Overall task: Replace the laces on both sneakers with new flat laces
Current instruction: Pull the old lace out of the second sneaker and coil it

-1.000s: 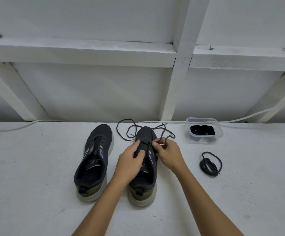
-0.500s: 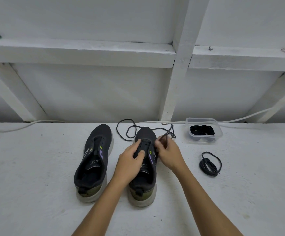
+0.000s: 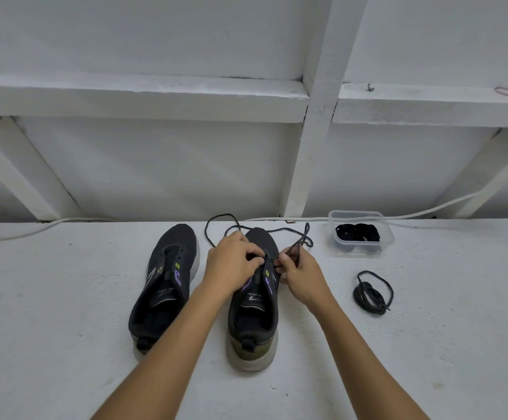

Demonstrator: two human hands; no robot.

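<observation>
I'm working at a white painted surface (image 3: 64,313), scuffed and speckled, backed by a white wall with a ledge (image 3: 140,95) and a vertical post (image 3: 316,116); a white cable (image 3: 428,212) is running along the back edge. Two dark sneakers, toes pointing away from me. The left sneaker (image 3: 163,286) is sitting just left of my left forearm, eyelets bare, untouched. The right sneaker (image 3: 254,304) is lying under both my hands. My left hand (image 3: 231,263) is curling over its upper eyelets, fingers pinched closed, probably on the lace or the eyelet edge, too small to tell which. My right hand (image 3: 299,272) is close beside it, nearly touching, fingertips clamping a thin dark lace (image 3: 299,242) at the shoe's right side. That one lace is looping out past the toe, beyond my hands. One coiled dark lace (image 3: 372,294) is lying right of my right hand, well apart. One clear plastic tub (image 3: 361,233) is sitting farther out on the right, holding black bundled laces; count inside unclear, looks like two.
</observation>
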